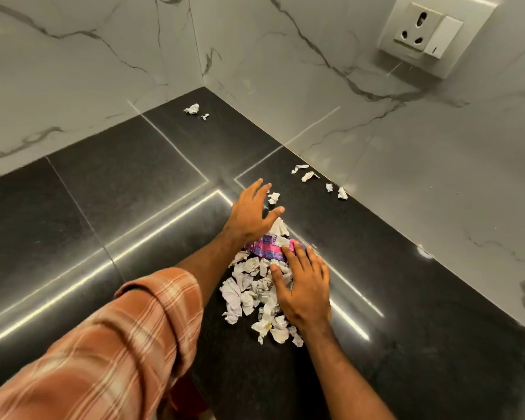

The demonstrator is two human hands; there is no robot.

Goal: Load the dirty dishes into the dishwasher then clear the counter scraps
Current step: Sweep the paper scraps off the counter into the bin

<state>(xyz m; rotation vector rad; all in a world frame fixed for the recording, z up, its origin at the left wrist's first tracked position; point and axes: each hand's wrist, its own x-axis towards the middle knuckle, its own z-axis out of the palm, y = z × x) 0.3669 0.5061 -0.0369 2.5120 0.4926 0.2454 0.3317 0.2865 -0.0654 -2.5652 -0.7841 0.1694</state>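
- Head view, scrap-clearing stage; no dishes or dishwasher in shot, so only the counter work can be judged.
- Crumpled paper sits gathered in a pile (255, 295) on the black counter (119, 192); a pink-purple wrapper (265, 248) lies at the pile's far edge.
- Near side: right hand (305, 287) lies flat on the right of the pile, fingers spread, tips reaching the wrapper. It grips nothing, only pins.
- Far side: left hand (250, 215) reaches beyond the pile, fingers wide and straight, holding nothing, just beside a loose scrap (274, 197).
- Strays: four bits (309, 176) beyond the pile to the right, along the wall foot; two bits (191, 109) well beyond the pile, in the corner.
- Doing it well, my read: use the right hand as a stop so the pile does not scatter. Rake the loose scrap toward the pile with a flat left palm low on the counter, rather than pinching pieces singly.
- Likely order: the four bits next, then the two bits, which need a long reach.
- Risk: light paper flicks away if swept fast, and the wrapper may slide on glossy stone.
- Pale spot (423, 251) right of the pile at the wall foot: scrap or glare, cannot tell.
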